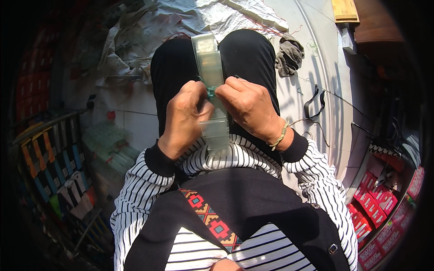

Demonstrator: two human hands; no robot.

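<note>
A long stack of clear plastic pieces, perhaps boxes (208, 56), stands between my knees and reaches back toward my lap. A green plastic tie or cord (210, 92) crosses its middle. My left hand (185, 115) is closed at the left side of the stack, fingers curled in at the green tie. From the right, my right hand (251, 106) closes on the tie too, its fingertips pinched close to those of my left hand. The ends of the tie are mostly hidden in my fingers.
Crumpled white sheeting (190, 20) covers the floor ahead. A grey rag (290, 54) and a black strap (314, 103) lie to the right. Blurred clear plastic pieces (108, 142) lie left, beside a rack (54, 158) of packaged goods. Red boxes (375, 198) stand at lower right.
</note>
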